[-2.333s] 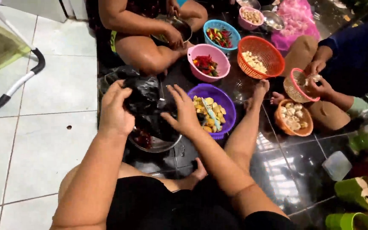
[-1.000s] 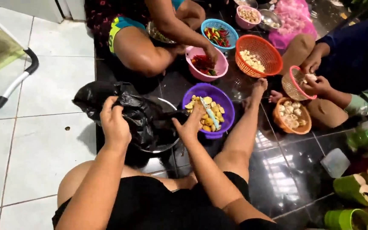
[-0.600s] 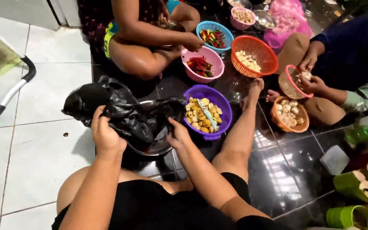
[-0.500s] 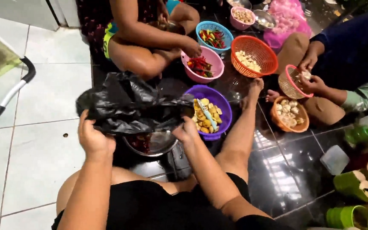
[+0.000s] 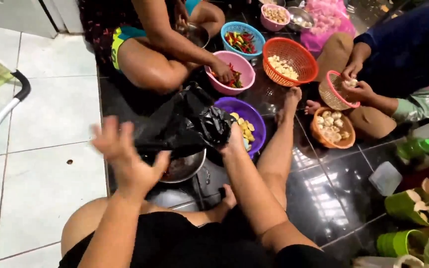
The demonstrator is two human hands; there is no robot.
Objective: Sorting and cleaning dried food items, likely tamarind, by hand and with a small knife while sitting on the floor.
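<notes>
I sit on the floor with a metal bowl (image 5: 187,171) in front of me. A crumpled black plastic bag (image 5: 184,124) lies over the bowl. My right hand (image 5: 232,139) grips the bag's right side, next to a purple colander (image 5: 251,119) of cut yellow pieces. My left hand (image 5: 127,159) is blurred, raised off the bag at its left, fingers spread, holding nothing.
A person opposite reaches into a pink colander (image 5: 242,74) of chillies. A blue basket (image 5: 254,37), an orange basket (image 5: 299,52) and a small orange bowl (image 5: 341,141) hold other food. Another person at right holds a garlic clove over a pink-rimmed basket (image 5: 331,92). Green leaf cups (image 5: 413,208) lie lower right.
My left hand has let go of the black bag and swung out to the left. The bag has dropped lower over the bowl, held only by my right hand.
</notes>
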